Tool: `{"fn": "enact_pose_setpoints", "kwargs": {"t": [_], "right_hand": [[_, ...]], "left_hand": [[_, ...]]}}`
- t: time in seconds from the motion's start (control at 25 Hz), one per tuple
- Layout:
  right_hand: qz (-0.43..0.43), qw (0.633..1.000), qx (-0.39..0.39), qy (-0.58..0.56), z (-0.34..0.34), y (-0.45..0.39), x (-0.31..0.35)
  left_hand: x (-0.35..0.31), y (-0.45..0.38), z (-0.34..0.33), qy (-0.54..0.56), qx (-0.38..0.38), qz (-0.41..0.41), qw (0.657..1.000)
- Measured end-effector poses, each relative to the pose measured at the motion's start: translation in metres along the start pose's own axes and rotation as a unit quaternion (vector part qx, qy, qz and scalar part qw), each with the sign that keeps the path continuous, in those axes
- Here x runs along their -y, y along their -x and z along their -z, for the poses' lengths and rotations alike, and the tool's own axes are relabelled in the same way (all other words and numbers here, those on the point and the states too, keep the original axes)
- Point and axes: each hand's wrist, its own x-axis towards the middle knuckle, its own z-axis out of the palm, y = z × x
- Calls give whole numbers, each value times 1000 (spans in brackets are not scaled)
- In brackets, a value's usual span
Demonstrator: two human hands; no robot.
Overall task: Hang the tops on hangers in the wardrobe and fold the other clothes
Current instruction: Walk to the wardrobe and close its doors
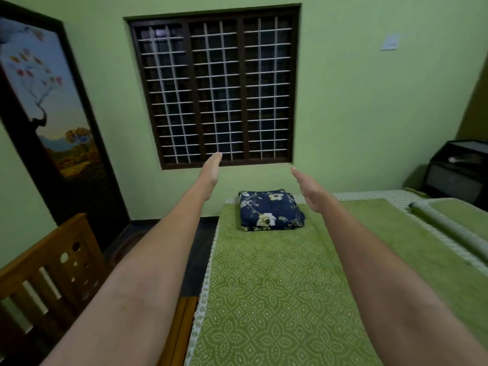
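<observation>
A folded navy cloth with white flowers [270, 210] lies at the far end of the bed [277, 286], which has a green patterned sheet. Both my arms stretch out in front of me above the bed. My left hand [211, 171] is held up with straight fingers, palm turned inward, to the upper left of the folded cloth. To the upper right of that cloth, my right hand [307, 187] has straight fingers too and faces the left one. Neither hand holds or touches anything. No hanger or wardrobe interior is in view.
A barred dark window [216, 88] fills the green wall ahead. A dark door panel with a painted tree scene [45, 101] stands at the left, with a wooden rail [47, 273] below it. A rolled mat [449, 228] lies on the bed's right side, near a dark cabinet [456, 175].
</observation>
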Motion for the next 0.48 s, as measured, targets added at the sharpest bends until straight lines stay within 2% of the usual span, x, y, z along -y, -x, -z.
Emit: {"fn": "enact_pose_setpoints", "kwargs": {"t": [0.2,0.48], "right_hand": [[-1,996,-84,-2,76,23,-14],[-41,968,-248,-15,230,79,-40]], "left_hand": [[-7,-19,-83,17,80,-10,997],[-29,-21,-276,33,250,-36,967]]}}
